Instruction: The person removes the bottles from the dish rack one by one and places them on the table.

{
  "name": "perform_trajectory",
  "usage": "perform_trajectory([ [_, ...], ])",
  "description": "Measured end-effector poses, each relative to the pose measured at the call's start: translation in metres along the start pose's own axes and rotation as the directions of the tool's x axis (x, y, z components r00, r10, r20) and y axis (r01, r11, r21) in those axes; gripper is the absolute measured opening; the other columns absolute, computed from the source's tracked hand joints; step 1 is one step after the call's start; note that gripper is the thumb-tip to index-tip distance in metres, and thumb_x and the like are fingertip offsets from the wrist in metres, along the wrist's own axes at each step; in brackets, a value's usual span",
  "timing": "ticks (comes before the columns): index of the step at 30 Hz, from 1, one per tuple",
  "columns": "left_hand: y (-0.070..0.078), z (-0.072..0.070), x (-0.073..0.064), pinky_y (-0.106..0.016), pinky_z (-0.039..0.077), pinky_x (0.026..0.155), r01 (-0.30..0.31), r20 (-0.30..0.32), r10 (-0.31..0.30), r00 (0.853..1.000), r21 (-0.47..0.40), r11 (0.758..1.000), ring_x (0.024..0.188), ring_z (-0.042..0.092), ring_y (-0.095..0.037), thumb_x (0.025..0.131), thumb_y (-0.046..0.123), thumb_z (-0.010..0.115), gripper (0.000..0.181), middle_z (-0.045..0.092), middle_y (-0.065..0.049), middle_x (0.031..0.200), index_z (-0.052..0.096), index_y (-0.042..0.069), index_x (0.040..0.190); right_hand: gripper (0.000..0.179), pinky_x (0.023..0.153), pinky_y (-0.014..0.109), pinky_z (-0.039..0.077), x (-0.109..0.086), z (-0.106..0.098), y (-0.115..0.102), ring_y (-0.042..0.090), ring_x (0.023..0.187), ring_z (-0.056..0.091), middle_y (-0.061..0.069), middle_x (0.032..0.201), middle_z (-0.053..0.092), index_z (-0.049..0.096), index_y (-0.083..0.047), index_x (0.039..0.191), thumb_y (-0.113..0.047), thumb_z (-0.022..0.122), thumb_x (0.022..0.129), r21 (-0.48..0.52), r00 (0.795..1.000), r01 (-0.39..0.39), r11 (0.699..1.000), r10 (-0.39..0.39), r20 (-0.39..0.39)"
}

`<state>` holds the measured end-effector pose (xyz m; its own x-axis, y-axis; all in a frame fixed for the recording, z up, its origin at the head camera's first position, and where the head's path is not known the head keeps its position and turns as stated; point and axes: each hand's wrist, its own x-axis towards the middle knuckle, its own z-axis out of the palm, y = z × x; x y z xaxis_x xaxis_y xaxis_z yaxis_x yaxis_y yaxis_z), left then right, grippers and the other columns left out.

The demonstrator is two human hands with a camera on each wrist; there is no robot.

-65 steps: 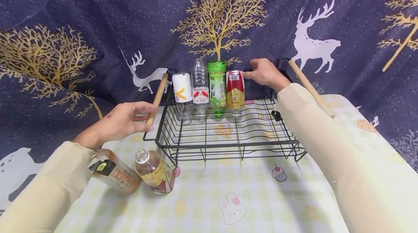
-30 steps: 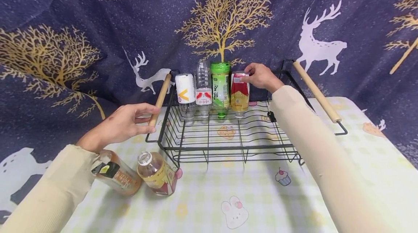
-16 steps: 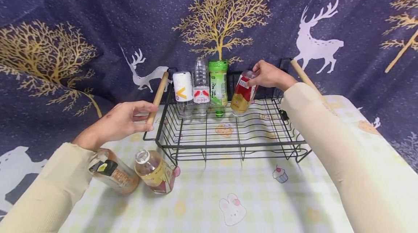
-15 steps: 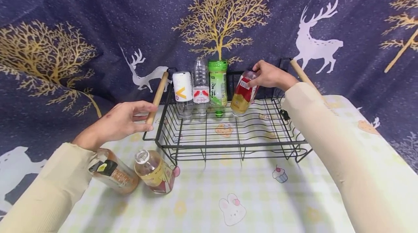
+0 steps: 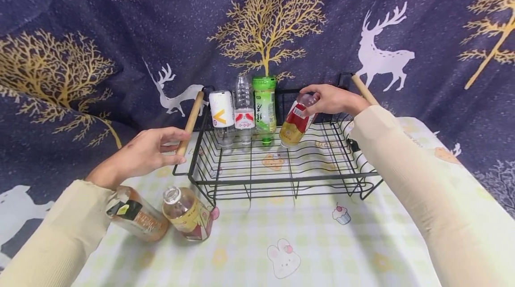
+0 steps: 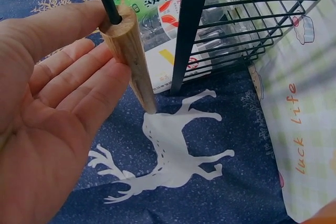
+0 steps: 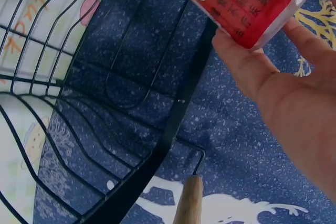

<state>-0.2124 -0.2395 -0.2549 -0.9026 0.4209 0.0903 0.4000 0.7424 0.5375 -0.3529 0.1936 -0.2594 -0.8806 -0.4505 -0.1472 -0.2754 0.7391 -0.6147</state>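
In the head view my right hand [image 5: 331,99] grips the base end of a red-and-gold labelled bottle [image 5: 297,121], neck down and leaning in the black wire rack [image 5: 289,179]. The right wrist view shows the bottle's red label [image 7: 247,3] between thumb and fingers. To its left in the rack, upside down, stand a green bottle [image 5: 264,106], a clear bottle [image 5: 244,112] and a white-labelled bottle [image 5: 222,110]. My left hand [image 5: 146,150] touches the rack's left wooden handle [image 5: 190,121] with outstretched fingertips, its palm facing the left wrist camera.
Two bottles stand on the checked tablecloth [image 5: 241,251] left of the rack: an orange-labelled bottle [image 5: 141,215] below the left forearm and a yellow-labelled bottle [image 5: 189,215]. A right wooden handle [image 5: 364,90] rises behind the right forearm. Dark patterned cloth [image 5: 161,32] hangs behind.
Earlier the red-and-gold bottle stood upright beside the green one; it now leans, its base end shifted right and its neck end left. My right hand tilted it. My left hand stays at the handle.
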Motion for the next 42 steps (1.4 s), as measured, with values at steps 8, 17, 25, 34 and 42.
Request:
perform_trajectory([
  [8,0.000,0.000,0.000,-0.043,0.053,0.094,0.008,0.007,-0.008,1.000,-0.003,1.000,0.115,0.063,-0.040,0.085,0.003,0.079,0.050,0.063,-0.024,0.128,0.059,-0.005,0.130,0.073,0.104,0.054,0.041,-0.011,-0.004,-0.001,0.031,0.116,0.052,0.020,0.130,0.050,0.035,-0.016,0.155,-0.025,0.073,0.093,0.190,0.998,0.055,0.980,-0.050,-0.030],
  [17,0.003,0.001,0.001,-0.044,0.054,0.093,-0.012,-0.008,0.012,1.000,0.024,1.000,0.112,0.064,-0.041,0.083,0.002,0.081,0.050,0.064,-0.025,0.125,0.060,-0.007,0.128,0.068,0.100,0.050,0.045,-0.034,-0.013,-0.003,0.030,0.116,0.054,0.018,0.129,0.053,0.037,-0.015,0.153,-0.025,0.071,0.094,0.241,0.990,0.109,0.964,-0.084,-0.110],
  [25,0.009,0.002,0.001,-0.044,0.056,0.090,-0.017,-0.012,0.019,1.000,0.098,0.995,0.110,0.065,-0.042,0.083,0.001,0.080,0.048,0.064,-0.025,0.124,0.062,-0.006,0.126,0.059,0.090,0.033,0.052,-0.053,-0.017,0.004,0.020,0.109,0.062,0.015,0.122,0.057,0.038,-0.013,0.145,-0.020,0.069,0.096,0.295,0.974,0.183,0.938,-0.133,-0.181],
  [34,0.012,0.002,0.000,-0.046,0.057,0.088,-0.049,-0.010,0.051,0.999,0.171,0.984,0.106,0.067,-0.041,0.082,0.000,0.080,0.047,0.066,-0.024,0.122,0.063,-0.005,0.125,0.049,0.082,0.025,0.055,-0.076,-0.017,0.008,0.015,0.101,0.063,0.011,0.117,0.053,0.037,-0.015,0.139,-0.003,0.059,0.097,0.363,0.937,0.331,0.871,-0.258,-0.236],
  [42,0.017,0.001,0.001,-0.048,0.057,0.088,-0.052,0.005,0.052,0.999,0.197,0.979,0.106,0.067,-0.042,0.082,-0.001,0.080,0.046,0.066,-0.024,0.120,0.063,-0.005,0.124,0.055,0.081,0.023,0.053,-0.086,-0.012,0.013,0.016,0.101,0.061,0.006,0.121,0.055,0.042,-0.021,0.149,-0.003,0.055,0.098,0.395,0.896,0.436,0.808,-0.353,-0.267],
])
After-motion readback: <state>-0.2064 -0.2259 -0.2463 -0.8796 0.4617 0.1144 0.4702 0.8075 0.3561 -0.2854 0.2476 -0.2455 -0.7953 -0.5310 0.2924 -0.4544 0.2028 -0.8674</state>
